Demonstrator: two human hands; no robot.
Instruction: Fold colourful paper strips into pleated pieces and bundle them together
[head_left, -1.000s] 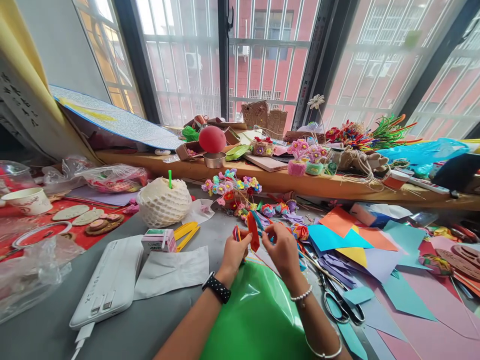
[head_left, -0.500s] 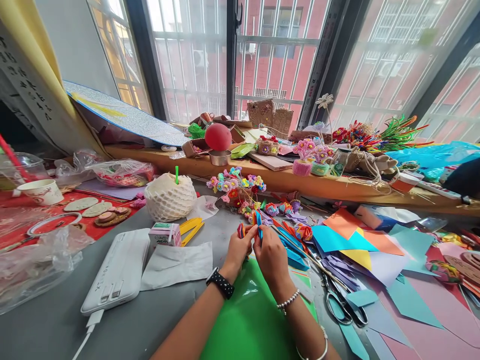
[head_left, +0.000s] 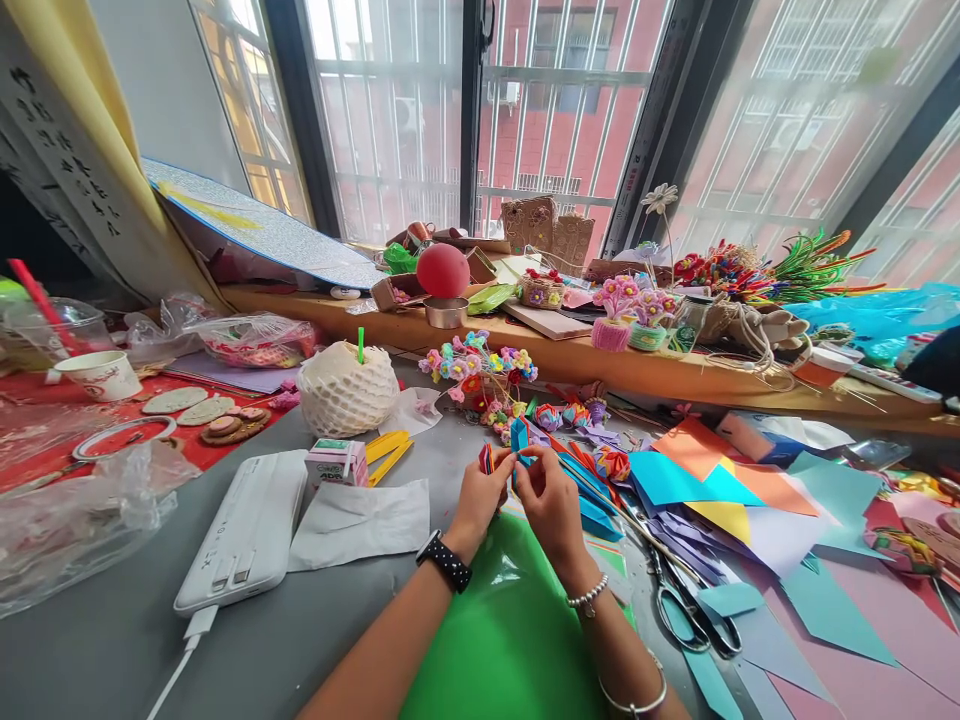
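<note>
A folded blue paper strip [head_left: 520,435] is pinched in the fingertips of the left hand [head_left: 478,495] and right hand [head_left: 551,495], central over a grey desk [head_left: 315,620]. The right is crowded by scissors [head_left: 694,590] and coloured sheets [head_left: 679,480]; a white power bank [head_left: 244,530] is set near left. The far side is filled by small flowers [head_left: 480,365].

The folded paper [head_left: 519,432] is bright blue; the watch strap [head_left: 451,567] is black with white dots. The counter [head_left: 337,600] is grey, with a red covering [head_left: 191,441] along its left edge. Toward its back edge, the flower bunch [head_left: 472,366] mixes pink, yellow and blue.
</note>
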